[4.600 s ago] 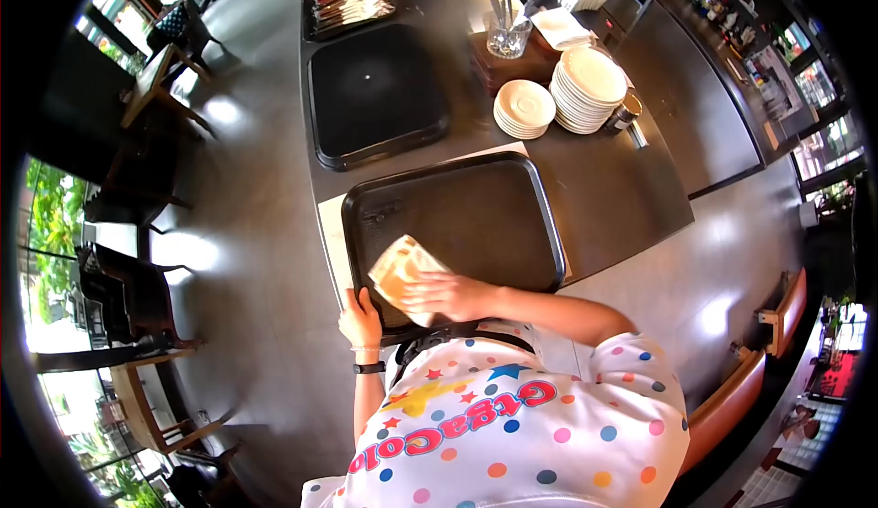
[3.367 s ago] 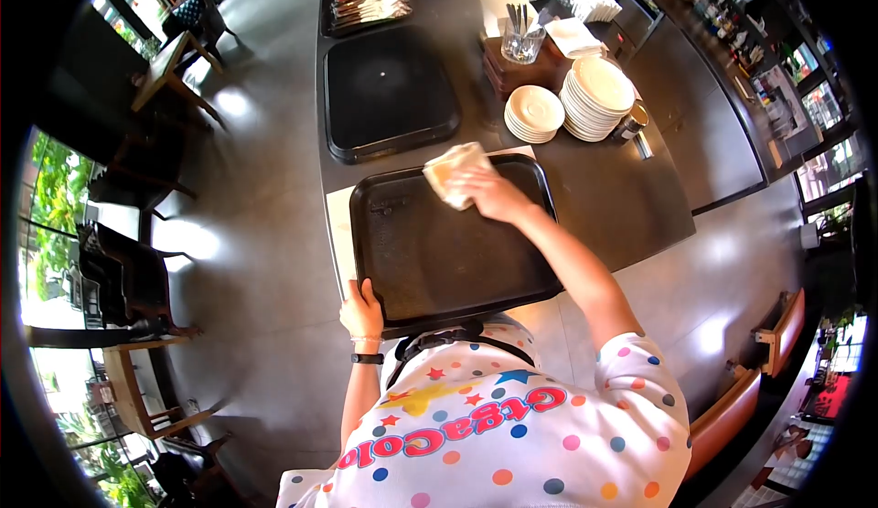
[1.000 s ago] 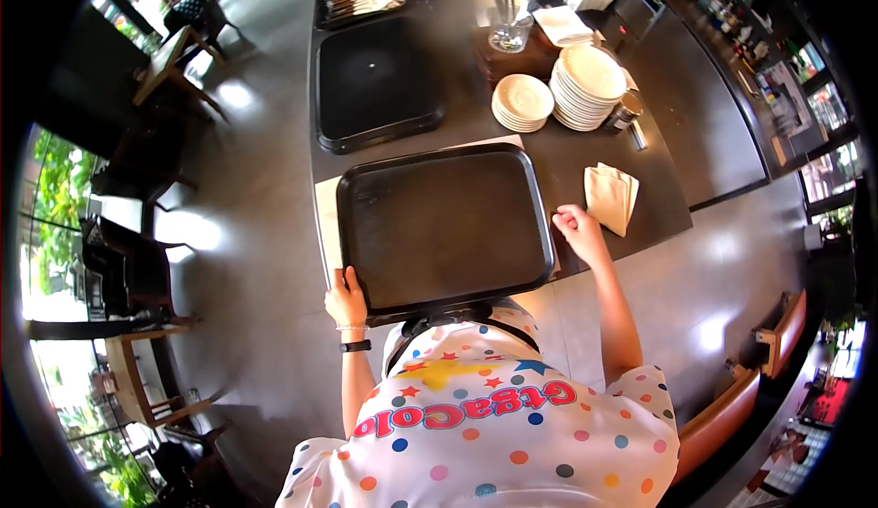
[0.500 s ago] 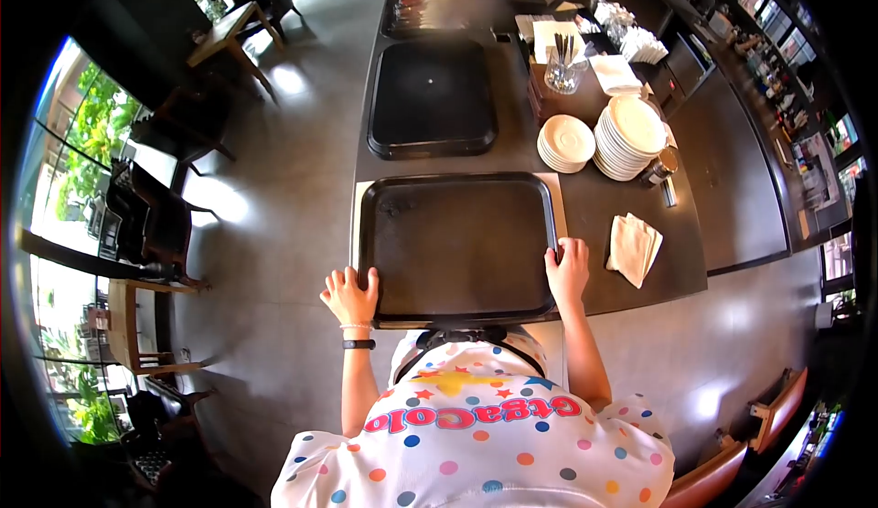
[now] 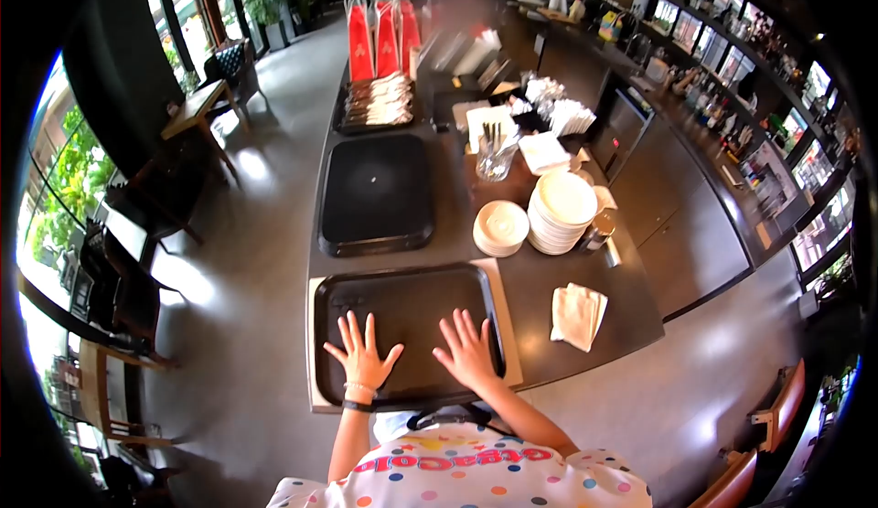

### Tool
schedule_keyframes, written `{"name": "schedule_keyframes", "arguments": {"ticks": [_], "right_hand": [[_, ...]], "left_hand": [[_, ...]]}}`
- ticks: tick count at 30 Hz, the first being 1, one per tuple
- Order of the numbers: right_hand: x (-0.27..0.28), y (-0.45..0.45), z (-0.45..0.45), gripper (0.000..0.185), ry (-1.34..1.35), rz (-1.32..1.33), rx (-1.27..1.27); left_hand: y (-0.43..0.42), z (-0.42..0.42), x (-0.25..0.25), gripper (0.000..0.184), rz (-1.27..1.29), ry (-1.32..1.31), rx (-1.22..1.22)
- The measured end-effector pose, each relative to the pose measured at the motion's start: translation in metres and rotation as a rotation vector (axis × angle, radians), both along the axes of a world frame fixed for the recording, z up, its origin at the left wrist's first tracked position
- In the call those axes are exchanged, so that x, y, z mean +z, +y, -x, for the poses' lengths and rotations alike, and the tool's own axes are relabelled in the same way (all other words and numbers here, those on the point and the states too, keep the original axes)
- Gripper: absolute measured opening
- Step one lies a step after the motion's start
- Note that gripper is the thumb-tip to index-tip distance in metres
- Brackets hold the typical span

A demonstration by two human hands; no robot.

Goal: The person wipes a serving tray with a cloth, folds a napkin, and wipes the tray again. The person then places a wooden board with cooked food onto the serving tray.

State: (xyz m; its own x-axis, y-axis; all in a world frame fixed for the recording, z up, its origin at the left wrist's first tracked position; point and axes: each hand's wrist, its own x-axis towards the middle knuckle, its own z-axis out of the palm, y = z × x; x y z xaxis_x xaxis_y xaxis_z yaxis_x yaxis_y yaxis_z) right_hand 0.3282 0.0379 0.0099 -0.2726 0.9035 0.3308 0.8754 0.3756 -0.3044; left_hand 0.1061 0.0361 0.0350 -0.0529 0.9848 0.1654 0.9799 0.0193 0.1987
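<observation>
A dark rectangular tray [image 5: 412, 290] lies at the near end of the counter, on a pale flat sheet or board [image 5: 504, 325]. Over the tray's left part is my left hand [image 5: 361, 360], fingers spread, with a bracelet and a black band at the wrist. My right hand [image 5: 466, 351] is spread as well, above the tray's right part. Both hands are empty; whether the palms touch the tray I cannot tell. Folded beige napkins [image 5: 578, 316] lie to the right of the tray.
Beyond the tray sits a black stack of trays [image 5: 377, 192], then a tray of wrapped cutlery [image 5: 380, 101] and red bags [image 5: 387, 42]. Small plates [image 5: 501, 227], a taller plate stack [image 5: 560, 206] and a glass with utensils [image 5: 495, 156] stand at right.
Both hands have let go of the tray's side rims and moved inward over it, fingers now spread. My view has tilted up, bringing the red bags and far counter further into sight.
</observation>
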Motion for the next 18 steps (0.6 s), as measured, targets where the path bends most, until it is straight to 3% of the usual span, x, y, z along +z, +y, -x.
{"name": "schedule_keyframes", "arguments": {"ticks": [18], "right_hand": [[-0.006,-0.002,-0.007,0.065,0.038,0.002,0.007]], "left_hand": [[-0.001,-0.011,-0.001,0.092,0.21,0.07,0.018]]}}
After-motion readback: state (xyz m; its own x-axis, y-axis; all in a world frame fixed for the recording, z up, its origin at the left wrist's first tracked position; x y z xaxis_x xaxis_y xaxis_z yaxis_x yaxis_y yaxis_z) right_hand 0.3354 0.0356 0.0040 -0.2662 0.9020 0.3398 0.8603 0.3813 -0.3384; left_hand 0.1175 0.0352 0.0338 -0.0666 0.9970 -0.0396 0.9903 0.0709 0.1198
